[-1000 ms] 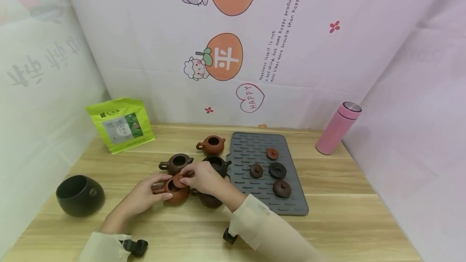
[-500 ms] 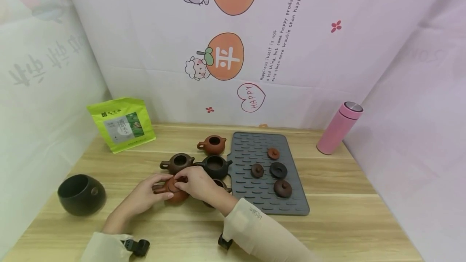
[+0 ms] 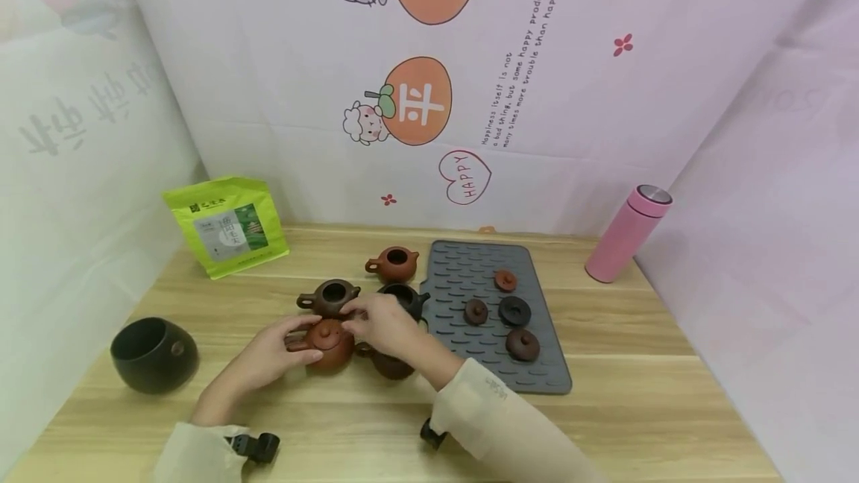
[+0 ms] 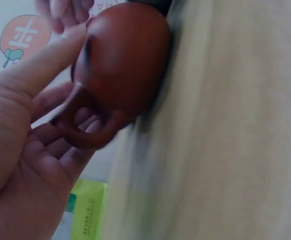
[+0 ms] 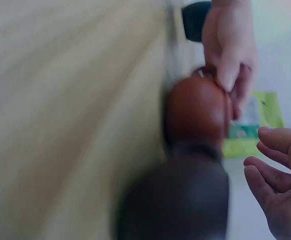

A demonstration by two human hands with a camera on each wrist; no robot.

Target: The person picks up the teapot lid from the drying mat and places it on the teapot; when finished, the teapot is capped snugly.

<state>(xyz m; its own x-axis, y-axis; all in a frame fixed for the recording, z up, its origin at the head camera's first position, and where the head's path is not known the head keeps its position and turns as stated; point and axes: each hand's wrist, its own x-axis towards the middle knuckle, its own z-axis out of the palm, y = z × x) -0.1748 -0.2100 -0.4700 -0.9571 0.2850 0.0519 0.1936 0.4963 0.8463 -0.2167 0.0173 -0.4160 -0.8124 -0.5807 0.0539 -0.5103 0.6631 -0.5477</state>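
Left hand (image 3: 271, 355) holds lidded teapot (image 3: 330, 343); right hand (image 3: 384, 324) relaxed beside.

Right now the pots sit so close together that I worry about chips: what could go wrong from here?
1. The right hand hovers among crowded pots; drawing back, its sleeve could knock the brown pot under the wrist or the black pot behind.
2. The left hand holds the red pot only at its handle side; a nudge could shake its lid.
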